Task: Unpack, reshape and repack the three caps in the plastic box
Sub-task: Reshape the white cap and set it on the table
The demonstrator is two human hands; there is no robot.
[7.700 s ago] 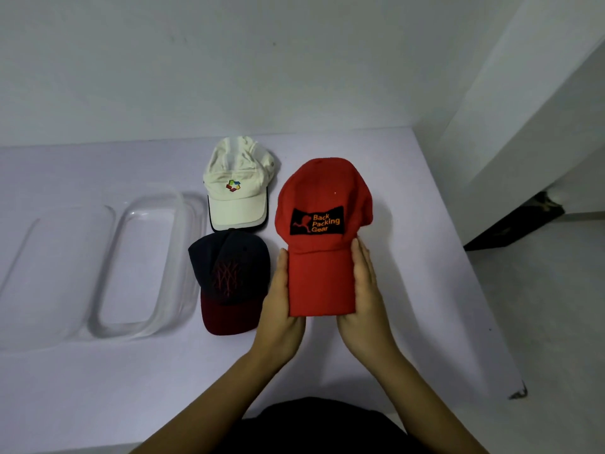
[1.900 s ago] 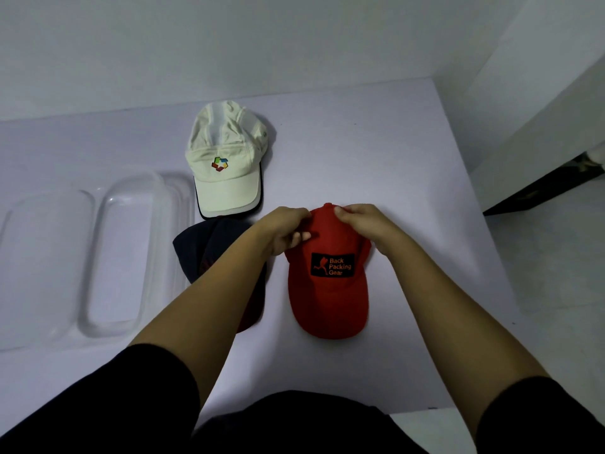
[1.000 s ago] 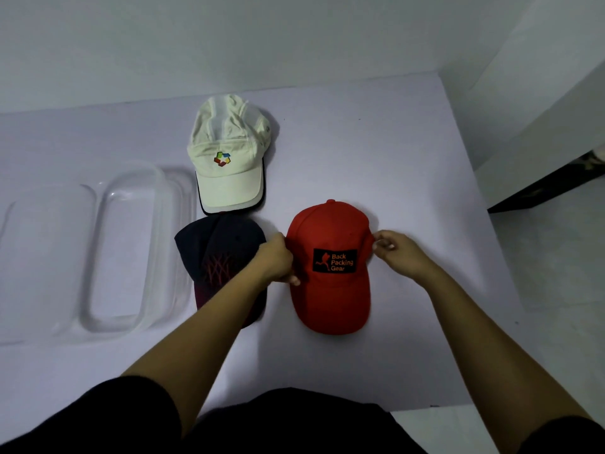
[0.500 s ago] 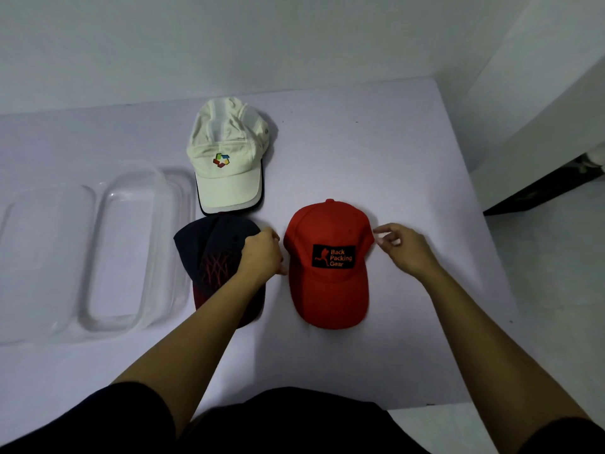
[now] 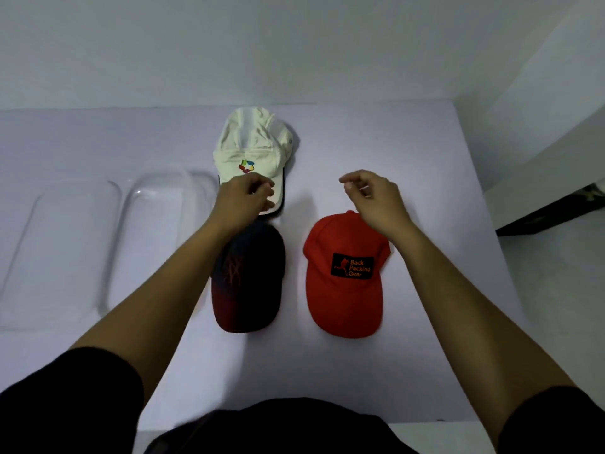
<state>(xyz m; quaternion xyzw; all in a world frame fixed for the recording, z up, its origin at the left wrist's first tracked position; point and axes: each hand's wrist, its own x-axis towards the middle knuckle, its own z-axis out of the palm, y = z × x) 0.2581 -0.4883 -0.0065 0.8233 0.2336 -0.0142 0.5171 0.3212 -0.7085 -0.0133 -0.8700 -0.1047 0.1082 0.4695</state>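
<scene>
Curled left hand (image 5: 244,201) overlaps the brim of the cream fabric cap (image 5: 252,142), grip unclear; right hand (image 5: 373,198) hangs loosely curled, empty, above the red fabric cap (image 5: 343,296).

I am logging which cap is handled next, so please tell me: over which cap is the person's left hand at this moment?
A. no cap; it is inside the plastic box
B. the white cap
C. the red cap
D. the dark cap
B: the left hand is over the brim of the white cap; only its forearm crosses the dark cap, and the red cap lies apart.
</scene>
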